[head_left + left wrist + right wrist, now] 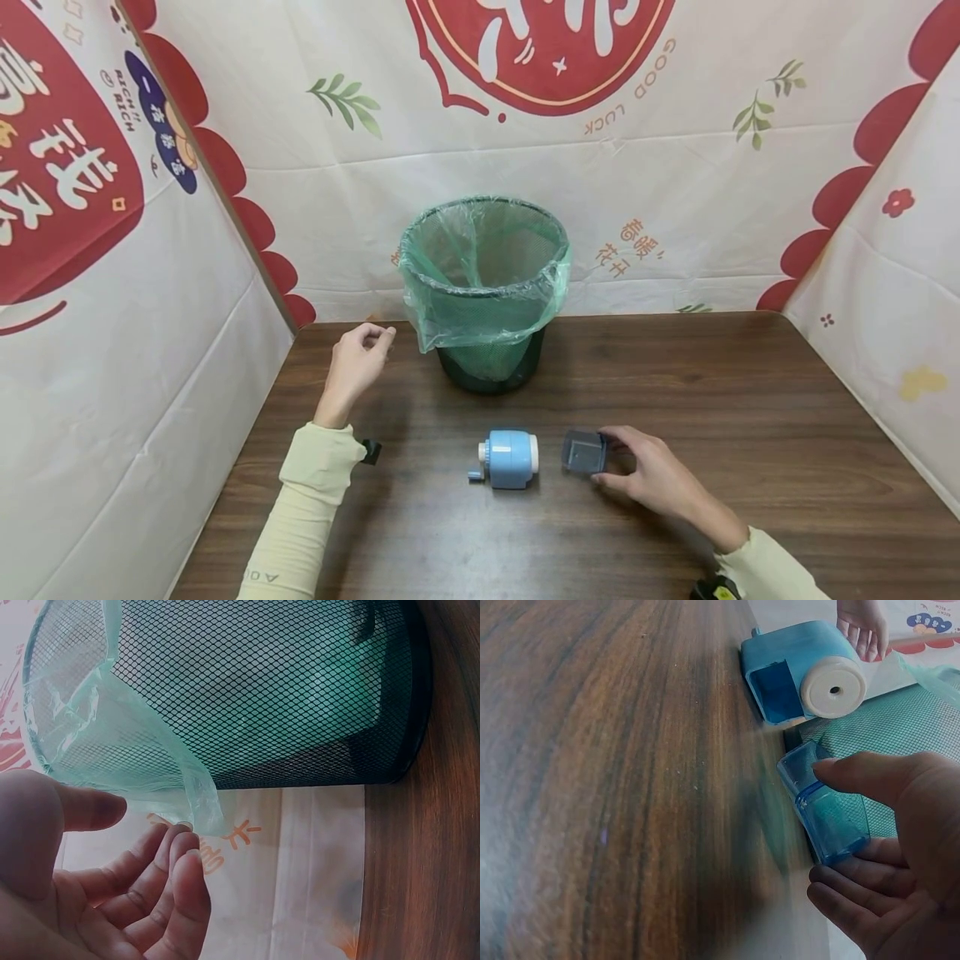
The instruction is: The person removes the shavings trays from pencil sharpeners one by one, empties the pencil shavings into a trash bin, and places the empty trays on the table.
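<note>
A light blue crank pencil sharpener (pixel 510 460) stands on the table, its drawer slot (pixel 777 694) vacant in the right wrist view. To its right, my right hand (pixel 654 477) pinches the clear bluish shavings drawer (pixel 826 814) between thumb and fingers, apart from the sharpener. The drawer looks dark in the head view; in the right wrist view no shavings show in it. My left hand (pixel 360 360) hovers beside the bin, fingers loosely curled and holding nothing. Close to its fingertips in the left wrist view hangs the edge of the green bag (pixel 196 796).
A black mesh waste bin (pixel 491 379) lined with a thin green bag stands at the back of the brown wooden table (pixel 712 400). Printed white cloth walls (pixel 300 225) rise behind it and at both sides.
</note>
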Motion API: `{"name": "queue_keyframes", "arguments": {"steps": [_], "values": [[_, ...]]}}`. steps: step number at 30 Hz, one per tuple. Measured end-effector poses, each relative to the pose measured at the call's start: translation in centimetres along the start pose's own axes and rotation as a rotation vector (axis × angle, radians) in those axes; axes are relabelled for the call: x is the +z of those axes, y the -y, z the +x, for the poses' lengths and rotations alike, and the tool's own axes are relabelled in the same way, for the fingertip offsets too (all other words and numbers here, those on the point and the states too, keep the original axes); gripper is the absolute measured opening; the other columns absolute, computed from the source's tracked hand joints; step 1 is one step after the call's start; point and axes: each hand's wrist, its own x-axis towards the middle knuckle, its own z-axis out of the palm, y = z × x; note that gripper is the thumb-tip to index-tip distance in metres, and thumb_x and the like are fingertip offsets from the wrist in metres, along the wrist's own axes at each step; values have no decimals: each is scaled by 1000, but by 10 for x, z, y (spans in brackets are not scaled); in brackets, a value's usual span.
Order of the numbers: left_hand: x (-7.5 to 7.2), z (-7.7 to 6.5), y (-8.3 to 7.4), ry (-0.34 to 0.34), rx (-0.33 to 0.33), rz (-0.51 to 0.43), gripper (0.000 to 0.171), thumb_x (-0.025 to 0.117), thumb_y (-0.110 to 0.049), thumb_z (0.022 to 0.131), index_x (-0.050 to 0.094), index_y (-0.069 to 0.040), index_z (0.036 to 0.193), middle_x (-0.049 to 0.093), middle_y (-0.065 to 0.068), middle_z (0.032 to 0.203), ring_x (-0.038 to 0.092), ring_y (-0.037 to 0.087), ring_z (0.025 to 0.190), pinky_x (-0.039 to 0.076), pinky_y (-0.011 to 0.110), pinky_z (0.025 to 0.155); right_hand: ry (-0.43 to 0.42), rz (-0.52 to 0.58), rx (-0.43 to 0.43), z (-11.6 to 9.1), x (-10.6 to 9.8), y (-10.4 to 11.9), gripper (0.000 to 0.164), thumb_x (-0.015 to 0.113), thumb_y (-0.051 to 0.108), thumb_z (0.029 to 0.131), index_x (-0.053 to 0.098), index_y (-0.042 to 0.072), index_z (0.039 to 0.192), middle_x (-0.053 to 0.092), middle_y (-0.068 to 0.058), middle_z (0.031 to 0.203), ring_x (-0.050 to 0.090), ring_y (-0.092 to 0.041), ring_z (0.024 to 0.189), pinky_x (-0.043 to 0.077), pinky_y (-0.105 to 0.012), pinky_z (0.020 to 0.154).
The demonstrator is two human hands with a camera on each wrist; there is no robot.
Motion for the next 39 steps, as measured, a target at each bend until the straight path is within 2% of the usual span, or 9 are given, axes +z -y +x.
{"name": "queue_keyframes", "arguments": {"steps": [3,10,15,25,33,39], "values": [[0,-1,0,2,7,3,35,55,-40,100,70,-9,105,72,9,91,70,27,82,53,32,67,2,7,-14,-1,2,-2,58,89,21,73,63,1,121,70,-7,108,69,-22,94,57,-39,80],[2,-2,0,22,-9,3,37,55,-41,100,70,-9,107,72,9,92,69,21,80,54,34,71,-5,36,-44,-2,6,-4,57,89,17,72,63,1,119,71,-7,106,70,-21,91,58,-38,78],[3,-4,-1,34,-17,2,37,55,-42,100,69,-9,108,72,9,93,69,21,81,53,35,71,14,50,-26,-4,8,-3,57,89,19,73,62,1,120,71,-7,106,70,-23,92,57,-39,80],[4,-4,0,42,-19,-4,38,54,-42,100,69,-9,109,72,9,93,70,20,80,53,33,69,35,63,7,-6,9,-4,58,88,22,74,62,2,122,70,-4,106,68,-18,92,57,-35,79],[5,-7,0,50,-18,-29,37,55,-41,100,69,-8,108,71,10,94,71,20,80,55,33,69,21,74,-11,-6,10,-7,58,89,20,72,62,1,120,70,-1,98,66,-14,85,56,-30,74],[6,-8,2,54,-22,-36,35,57,-40,100,69,-7,107,70,10,92,68,17,73,54,30,64,38,62,1,-6,8,-10,58,88,24,73,63,1,119,68,2,92,63,-10,82,54,-28,71]]}}
